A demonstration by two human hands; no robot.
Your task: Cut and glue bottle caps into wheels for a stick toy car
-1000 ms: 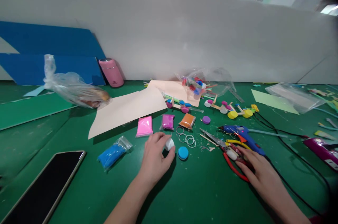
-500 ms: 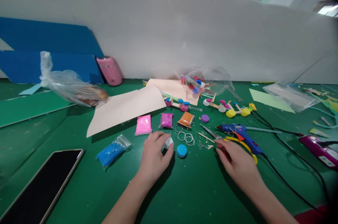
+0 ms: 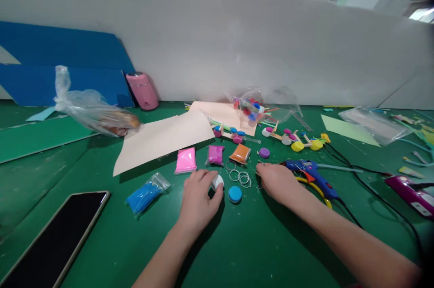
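Observation:
My left hand [image 3: 200,193] is closed around a white bottle cap [image 3: 217,182], its thumb and fingers at the cap's edges. A blue bottle cap [image 3: 234,194] lies just right of that thumb. Several thin white rings [image 3: 244,180] sit between my two hands. My right hand [image 3: 276,181] rests low on the table with its fingertips together; what they pinch, if anything, is hidden. It covers the spot of the scissors and a thin wooden stick. A blue glue gun [image 3: 310,172] with a yellow-handled tool [image 3: 323,194] lies right of it.
Clay packets in pink [image 3: 186,160], purple [image 3: 215,155], orange [image 3: 240,153] and blue [image 3: 148,194] lie ahead and left. Small cap-wheeled models [image 3: 291,139] stand behind. A phone [image 3: 50,243] lies front left. Cords run from the glue gun and a purple power strip [image 3: 410,193].
My right hand has moved left and slightly forward, now covering the scissors and stick that showed before. My left hand keeps its grip on the white cap.

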